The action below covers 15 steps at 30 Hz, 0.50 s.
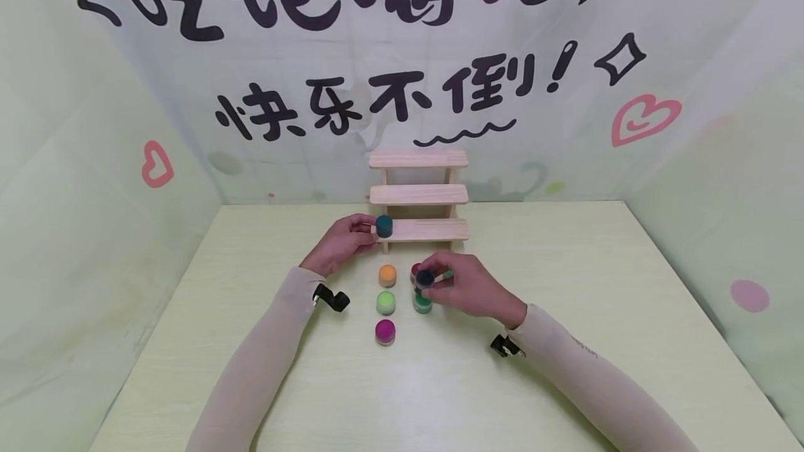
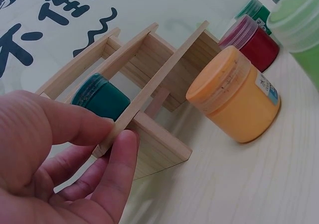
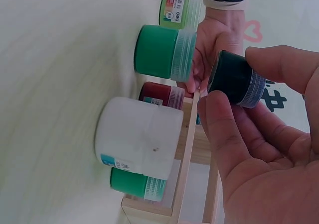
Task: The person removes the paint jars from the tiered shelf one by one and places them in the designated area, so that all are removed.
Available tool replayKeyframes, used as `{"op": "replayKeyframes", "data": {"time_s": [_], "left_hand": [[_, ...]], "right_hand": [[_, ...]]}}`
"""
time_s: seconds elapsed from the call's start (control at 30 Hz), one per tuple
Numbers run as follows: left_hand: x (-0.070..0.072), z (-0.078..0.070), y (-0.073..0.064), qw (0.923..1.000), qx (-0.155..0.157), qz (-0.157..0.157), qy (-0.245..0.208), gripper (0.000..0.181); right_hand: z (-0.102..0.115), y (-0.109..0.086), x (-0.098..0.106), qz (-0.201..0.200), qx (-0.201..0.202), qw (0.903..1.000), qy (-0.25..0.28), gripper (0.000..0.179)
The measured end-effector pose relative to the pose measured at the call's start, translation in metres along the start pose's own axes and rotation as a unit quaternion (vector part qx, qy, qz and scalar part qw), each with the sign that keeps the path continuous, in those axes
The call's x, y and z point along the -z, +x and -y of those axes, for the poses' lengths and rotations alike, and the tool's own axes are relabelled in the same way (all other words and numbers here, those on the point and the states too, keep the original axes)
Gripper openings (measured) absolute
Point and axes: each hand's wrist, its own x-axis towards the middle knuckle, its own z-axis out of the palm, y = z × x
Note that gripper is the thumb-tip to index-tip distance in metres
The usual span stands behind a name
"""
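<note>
My left hand (image 1: 343, 241) pinches the left end of the lowest board of a small three-step wooden shelf (image 1: 427, 230), thumb above and fingertips below, as the left wrist view shows. Right beside the thumb, a teal paint jar (image 2: 103, 97) stands on that board. Over the table in front of the shelf, my right hand (image 1: 470, 284) holds a very dark paint jar (image 3: 232, 79) between thumb and fingers, tilted on its side in the right wrist view. Under and behind this hand are a green jar (image 1: 423, 305) and a partly hidden red jar (image 1: 415, 269).
Orange (image 1: 387, 275), light green (image 1: 386, 303) and magenta (image 1: 385, 332) jars stand in a column left of the right hand. The right wrist view also shows a white jar (image 3: 137, 134) and another green jar (image 3: 134, 183). A printed cloth (image 1: 333, 180) hangs behind the shelf.
</note>
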Motion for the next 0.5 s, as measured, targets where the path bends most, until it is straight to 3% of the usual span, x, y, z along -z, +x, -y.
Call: {"op": "replayKeyframes", "data": {"time_s": [0.5], "left_hand": [[-0.001,-0.002,0.001,0.9999,0.01,-0.004,-0.006,0.041]], "right_hand": [[-0.003,-0.011,-0.007,0.026,-0.014,0.9988,0.038,0.038]]}}
